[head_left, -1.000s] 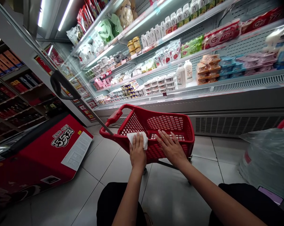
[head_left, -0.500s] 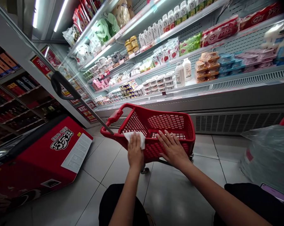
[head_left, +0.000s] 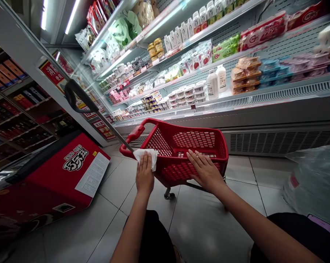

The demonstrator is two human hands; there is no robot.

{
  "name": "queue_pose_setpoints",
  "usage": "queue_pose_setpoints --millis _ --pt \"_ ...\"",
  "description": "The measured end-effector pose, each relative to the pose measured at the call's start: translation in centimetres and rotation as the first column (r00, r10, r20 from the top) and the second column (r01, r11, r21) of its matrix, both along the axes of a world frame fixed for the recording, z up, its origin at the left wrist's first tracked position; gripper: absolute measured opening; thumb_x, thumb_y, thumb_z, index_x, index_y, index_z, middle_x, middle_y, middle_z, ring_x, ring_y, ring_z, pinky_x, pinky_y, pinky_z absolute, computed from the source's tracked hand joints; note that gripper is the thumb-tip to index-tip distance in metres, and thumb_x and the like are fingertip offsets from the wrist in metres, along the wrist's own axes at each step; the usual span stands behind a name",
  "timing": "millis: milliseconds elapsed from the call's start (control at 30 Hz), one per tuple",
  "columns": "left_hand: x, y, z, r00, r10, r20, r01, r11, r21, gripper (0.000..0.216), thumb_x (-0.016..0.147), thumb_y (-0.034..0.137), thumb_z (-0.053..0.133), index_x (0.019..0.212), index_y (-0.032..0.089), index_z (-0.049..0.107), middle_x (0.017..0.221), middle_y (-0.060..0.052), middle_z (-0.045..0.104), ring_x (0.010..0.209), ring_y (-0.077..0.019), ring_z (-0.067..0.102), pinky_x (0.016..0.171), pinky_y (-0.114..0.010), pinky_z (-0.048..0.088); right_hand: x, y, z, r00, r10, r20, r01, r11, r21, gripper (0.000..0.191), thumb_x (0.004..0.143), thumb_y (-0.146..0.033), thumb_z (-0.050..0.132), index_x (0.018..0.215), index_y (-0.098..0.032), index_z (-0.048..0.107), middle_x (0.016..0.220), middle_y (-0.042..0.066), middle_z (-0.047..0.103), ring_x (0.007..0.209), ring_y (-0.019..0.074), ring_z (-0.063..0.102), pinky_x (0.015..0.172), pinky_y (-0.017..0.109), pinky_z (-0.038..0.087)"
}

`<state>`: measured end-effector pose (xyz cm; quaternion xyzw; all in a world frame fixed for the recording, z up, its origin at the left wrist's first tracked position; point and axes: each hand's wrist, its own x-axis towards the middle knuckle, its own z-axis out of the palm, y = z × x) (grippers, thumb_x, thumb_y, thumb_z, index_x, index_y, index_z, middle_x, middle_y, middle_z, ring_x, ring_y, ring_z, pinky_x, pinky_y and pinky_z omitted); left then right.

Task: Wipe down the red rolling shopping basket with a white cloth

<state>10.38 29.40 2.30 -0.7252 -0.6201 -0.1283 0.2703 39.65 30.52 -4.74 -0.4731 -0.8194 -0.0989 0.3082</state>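
Note:
A red plastic basket cart (head_left: pixel 169 172) with lattice sides stands on the tiled floor in front of me. My left hand (head_left: pixel 145 177) presses a white tissue (head_left: pixel 154 157) onto the near rim, close to the handle end. Its fingers lie over the tissue, and the palm side is hidden. Farther right on the same rim rests my right hand (head_left: pixel 206 171), fingers stretched out, with nothing in it. Inside the cart, the visible floor is red lattice.
Behind the cart runs a refrigerated display (head_left: pixel 181 117) stocked with dairy goods. A red freezer chest (head_left: pixel 58 186) stands at left. A grey pole with a black loop handle (head_left: pixel 81 96) slants up from the cart. At right is a plastic-wrapped bundle (head_left: pixel 313 186).
My left hand has slid the tissue leftward along the rim toward the handle end. The right hand stays on the rim, and the view has shifted slightly.

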Motion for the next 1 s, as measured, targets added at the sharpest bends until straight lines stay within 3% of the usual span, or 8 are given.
queue_pose_setpoints --millis 133,200,433,533,700,800,900,1000 --pt "2.6 -0.2 -1.8 0.992 -0.119 -0.036 0.115 0.989 -0.098 0.076 0.094 0.004 0.036 0.166 0.019 0.015 0.171 -0.008 0.025 0.158 -0.0227 0.024 0.125 -0.046 0.032 -0.1 0.2 -0.3 1.0 0.006 -0.01 -0.006 1.0 0.013 0.092 0.097 -0.032 0.054 0.166 -0.021 -0.006 0.172 0.007 0.022 0.151 0.0341 0.034 0.122 0.054 0.032" --pt "2.5 -0.1 -1.8 0.985 -0.161 -0.063 0.152 0.98 -0.13 0.076 0.095 0.005 0.036 0.166 0.021 0.013 0.171 -0.007 0.025 0.158 -0.0222 0.023 0.126 -0.046 0.032 0.1 0.2 -0.3 1.0 0.017 -0.005 -0.017 1.0 0.019 0.091 0.098 -0.03 0.053 0.166 -0.021 -0.006 0.171 0.006 0.024 0.15 0.0331 0.037 0.121 0.053 0.032" --pt "-4.5 0.8 2.5 1.0 0.003 -0.012 -0.003 1.0 -0.003 0.071 0.098 0.008 0.035 0.166 0.02 0.019 0.169 -0.012 0.03 0.157 -0.0259 0.027 0.125 -0.051 0.031 0.1 0.3 -0.4 0.999 0.036 -0.015 -0.036 0.999 0.024 0.089 0.097 -0.024 0.051 0.167 -0.022 -0.003 0.171 0.005 0.025 0.148 0.0316 0.04 0.122 0.052 0.032" --pt "-3.0 0.8 1.5 0.999 0.017 0.03 -0.016 1.0 -0.009 0.07 0.096 0.007 0.036 0.164 0.017 0.023 0.17 -0.013 0.028 0.157 -0.0284 0.027 0.124 -0.052 0.033 -0.4 0.2 -0.6 0.999 0.028 -0.021 -0.028 0.999 0.016 0.09 0.097 -0.027 0.053 0.167 -0.021 -0.004 0.171 0.006 0.023 0.149 0.0327 0.038 0.121 0.054 0.032" --pt "1.5 0.5 -1.4 0.986 -0.165 -0.013 0.163 0.98 -0.113 0.074 0.094 0.006 0.038 0.165 0.019 0.021 0.17 -0.008 0.03 0.158 -0.0227 0.026 0.126 -0.045 0.032 -0.7 -0.2 -0.2 0.999 0.032 0.018 -0.033 0.999 0.014 0.09 0.098 -0.03 0.052 0.166 -0.02 -0.006 0.171 0.007 0.022 0.152 0.0311 0.034 0.121 0.053 0.033" --pt "0.3 0.9 -0.9 0.994 -0.112 0.017 0.112 0.992 -0.064 0.073 0.094 0.007 0.038 0.165 0.018 0.022 0.169 -0.011 0.032 0.158 -0.0238 0.026 0.126 -0.047 0.031 0.0 -0.2 -0.2 0.998 0.043 0.037 -0.044 0.999 0.014 0.087 0.099 -0.028 0.05 0.167 -0.02 -0.003 0.172 0.008 0.021 0.155 0.028 0.03 0.122 0.048 0.034" --pt "-1.7 2.0 0.1 0.997 -0.044 0.066 0.046 0.999 -0.025 0.071 0.094 0.006 0.037 0.164 0.017 0.026 0.169 -0.012 0.03 0.158 -0.0257 0.026 0.127 -0.049 0.03 1.4 0.0 -0.6 0.999 -0.04 -0.014 0.04 0.999 -0.012 0.086 0.099 -0.033 0.052 0.167 -0.02 0.001 0.172 0.01 0.02 0.154 0.0304 0.032 0.118 0.048 0.039" --pt "-1.0 3.0 -0.5 0.994 -0.033 0.105 0.038 0.998 -0.046 0.072 0.092 0.004 0.039 0.162 0.016 0.03 0.169 -0.013 0.029 0.157 -0.0265 0.027 0.126 -0.049 0.031 2.5 -0.1 -1.1 0.998 -0.046 -0.037 0.045 0.998 -0.045 0.086 0.099 -0.034 0.051 0.167 -0.022 0.001 0.17 0.01 0.027 0.149 0.0303 0.041 0.117 0.049 0.041"
